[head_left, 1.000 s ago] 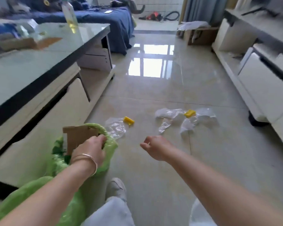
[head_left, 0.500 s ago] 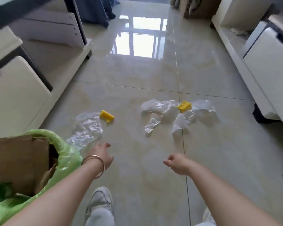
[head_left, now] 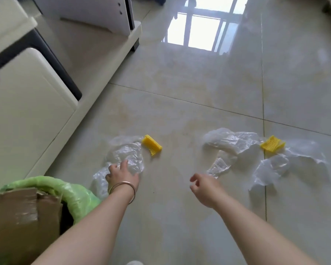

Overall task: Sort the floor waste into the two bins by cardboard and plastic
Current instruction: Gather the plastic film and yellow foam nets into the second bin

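We judge plastic step in hand. Left hand [head_left: 122, 174] at 7 o'clock, fingers spread on clear bag [head_left: 126, 157]; right hand [head_left: 203, 185] loosely curled, empty. Next: gather film, carry to bin.

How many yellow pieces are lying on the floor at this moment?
2. One yellow piece lies beside the clear plastic sheet near the left hand. The other yellow piece lies among the clear plastic on the right. None seems hidden.
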